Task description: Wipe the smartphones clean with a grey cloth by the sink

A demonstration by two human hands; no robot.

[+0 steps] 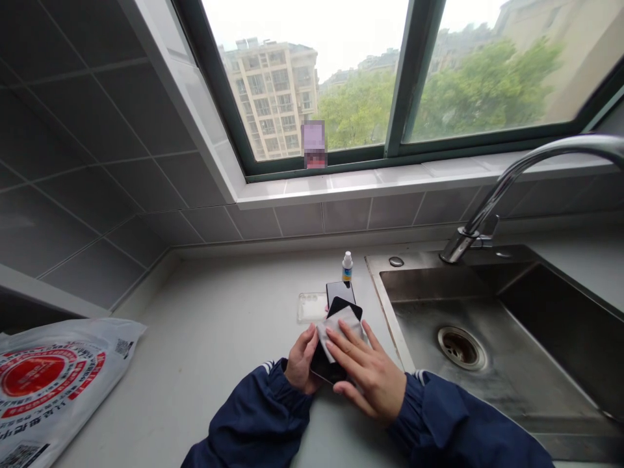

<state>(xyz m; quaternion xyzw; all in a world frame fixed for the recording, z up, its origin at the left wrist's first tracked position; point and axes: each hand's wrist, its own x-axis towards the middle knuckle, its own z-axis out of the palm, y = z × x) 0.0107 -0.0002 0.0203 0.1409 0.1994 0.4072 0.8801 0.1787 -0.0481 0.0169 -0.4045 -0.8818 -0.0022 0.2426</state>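
Note:
A black smartphone [327,365] lies tilted in my left hand [302,361], whose fingers wrap round its left edge, thumb at the side. My right hand [373,377] holds a light grey cloth [344,318] flat against the screen, the fingers stretched over it. The cloth covers the phone's middle; dark glass shows above and below. Just behind, a second dark phone [340,290] rests on the counter, partly hidden by the first. Beside it is a clear phone case [310,307]. A small white-capped bottle [347,268] stands upright behind them.
The pale counter [224,325] runs up to a tiled wall. On the right is a steel sink [507,377] under a chrome tap [492,195]. A printed plastic bag [58,383] lies at the left. Behind the counter is a window [361,156].

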